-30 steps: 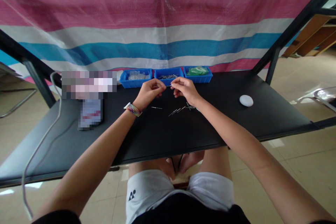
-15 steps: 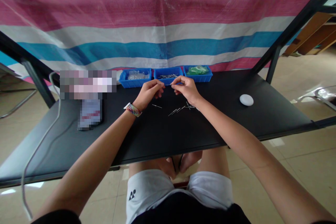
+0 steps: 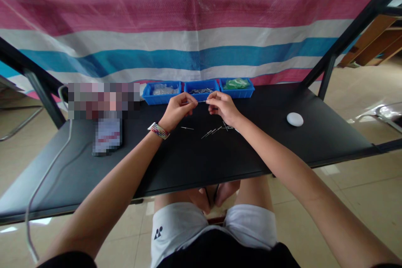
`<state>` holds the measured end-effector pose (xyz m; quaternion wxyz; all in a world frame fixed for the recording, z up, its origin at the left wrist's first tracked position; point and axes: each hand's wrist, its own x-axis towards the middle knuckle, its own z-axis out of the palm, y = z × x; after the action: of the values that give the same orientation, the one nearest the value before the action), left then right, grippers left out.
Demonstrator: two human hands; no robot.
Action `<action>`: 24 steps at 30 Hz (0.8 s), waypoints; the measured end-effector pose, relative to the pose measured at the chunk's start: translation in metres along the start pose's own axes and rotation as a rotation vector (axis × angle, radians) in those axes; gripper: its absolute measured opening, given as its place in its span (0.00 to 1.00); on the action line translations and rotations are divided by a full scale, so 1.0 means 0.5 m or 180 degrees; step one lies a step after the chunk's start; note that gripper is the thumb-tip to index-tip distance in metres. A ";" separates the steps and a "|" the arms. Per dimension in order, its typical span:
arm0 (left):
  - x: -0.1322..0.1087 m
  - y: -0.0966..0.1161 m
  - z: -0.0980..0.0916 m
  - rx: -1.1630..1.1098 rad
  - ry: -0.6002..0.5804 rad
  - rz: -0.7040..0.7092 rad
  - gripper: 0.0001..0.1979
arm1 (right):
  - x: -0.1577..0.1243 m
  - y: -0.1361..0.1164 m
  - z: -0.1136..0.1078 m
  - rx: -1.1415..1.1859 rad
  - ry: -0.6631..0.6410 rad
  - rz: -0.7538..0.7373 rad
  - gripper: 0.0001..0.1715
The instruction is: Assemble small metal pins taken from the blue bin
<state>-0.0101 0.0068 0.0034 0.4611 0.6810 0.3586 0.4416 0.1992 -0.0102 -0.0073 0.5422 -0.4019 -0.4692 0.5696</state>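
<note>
My left hand (image 3: 177,111) is closed in a pinch on one end of a thin silver blind rivet (image 3: 202,101). At the rivet's other end are the pinched fingertips of my right hand (image 3: 224,107). The rivet lies roughly level between the hands, just in front of the middle blue bin (image 3: 201,96), which contains several similar rivets. On the black table, a single rivet (image 3: 187,128) rests below my left hand. Several loose rivets (image 3: 212,132) are scattered below my right hand, some partly hidden by my right wrist.
A left blue bin (image 3: 157,100) holds clear plastic bags; a right blue bin (image 3: 243,93) holds green bags. A white oval object (image 3: 295,119) sits on the right of the black table (image 3: 201,163). At left are a blurred-out item (image 3: 107,134) and a pale cable (image 3: 52,165).
My right hand has shifted slightly right, so the gap between my fingertips is wider and more of the rivet shows. My left hand has hardly moved.
</note>
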 end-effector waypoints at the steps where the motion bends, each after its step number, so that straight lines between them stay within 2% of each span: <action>1: 0.000 0.000 0.001 -0.0006 -0.0010 0.0014 0.11 | 0.000 -0.002 -0.001 0.0130 -0.0024 0.0138 0.15; 5: -0.002 0.001 0.002 -0.0028 -0.0026 0.0067 0.13 | -0.001 -0.009 -0.003 0.0474 -0.0195 0.0466 0.16; 11: 0.000 0.001 -0.002 -0.0071 0.0013 0.0022 0.12 | 0.004 -0.012 -0.005 0.0485 -0.0240 0.0408 0.18; 17: -0.003 0.018 0.000 -0.0168 0.0064 0.0048 0.12 | 0.007 -0.009 -0.005 0.0448 -0.0376 0.0413 0.21; 21: -0.004 0.027 0.002 -0.0396 0.0155 -0.0055 0.14 | 0.026 -0.007 -0.005 0.0322 -0.0019 -0.0104 0.20; 24: -0.003 0.025 0.001 -0.0565 0.0261 -0.0128 0.14 | 0.049 -0.006 -0.015 -0.0080 0.0288 -0.0501 0.19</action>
<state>-0.0092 0.0013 0.0148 0.5133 0.6115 0.3502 0.4898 0.2049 0.0151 -0.0049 0.6008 -0.3958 -0.4816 0.5005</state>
